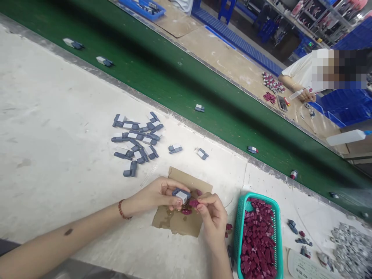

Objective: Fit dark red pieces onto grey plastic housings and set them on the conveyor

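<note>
While the left hand (168, 193) grips a grey-blue part (181, 195) over the cardboard (186, 223), the right hand (211, 215) pinches a maroon piece (194, 203) just beside it. Beyond, the green belt (162, 81) crosses behind the surface (66, 116).

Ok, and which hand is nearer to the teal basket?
Right. The right hand is just left of the teal basket, over the bench, not touching it; the left hand is farther left, beyond the right hand.

bare tabletop (58, 128) leftward, green basket (280, 232) blocking rightward
</note>
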Tool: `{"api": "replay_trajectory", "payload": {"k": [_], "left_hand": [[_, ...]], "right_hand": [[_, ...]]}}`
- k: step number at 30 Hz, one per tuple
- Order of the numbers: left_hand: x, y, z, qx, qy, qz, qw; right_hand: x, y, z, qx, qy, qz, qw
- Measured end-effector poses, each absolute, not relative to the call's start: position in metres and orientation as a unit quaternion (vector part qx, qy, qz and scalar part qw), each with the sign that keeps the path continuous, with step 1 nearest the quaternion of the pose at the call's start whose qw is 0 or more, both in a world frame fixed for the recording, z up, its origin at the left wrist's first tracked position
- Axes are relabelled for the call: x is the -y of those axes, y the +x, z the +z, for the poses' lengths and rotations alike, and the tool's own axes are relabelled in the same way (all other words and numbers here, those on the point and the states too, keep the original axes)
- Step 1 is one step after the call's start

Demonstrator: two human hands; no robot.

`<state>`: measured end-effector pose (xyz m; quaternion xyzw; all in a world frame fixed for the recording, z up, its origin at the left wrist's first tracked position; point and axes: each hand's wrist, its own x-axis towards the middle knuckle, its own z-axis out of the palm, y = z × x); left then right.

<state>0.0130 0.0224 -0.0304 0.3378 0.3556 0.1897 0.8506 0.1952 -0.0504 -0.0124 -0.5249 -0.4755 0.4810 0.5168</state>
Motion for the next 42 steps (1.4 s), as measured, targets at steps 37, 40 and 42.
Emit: {"api": "replay_trajectory", "payload": {"k": [37, 40, 42], "left_hand": [[-0.174, 0.057, -0.017, -0.542, 0.724, 0.253, 0.342], [-0.204, 0.079, -0.03, -0.546, 0.735, 0.27, 0.297], [-0.213, 0.093, -0.035, -0.537, 0.749, 0.279, 0.27]], "right_hand": [[0.102, 0.346, 0.009, 0.552, -0.832, -0.054, 0.031], [0.102, 0.351, 0.001, 0.596, -0.796, -0.106, -0.017], [0.101, 0.352, 0.0, 0.613, -0.779, -0.132, -0.037]]}}
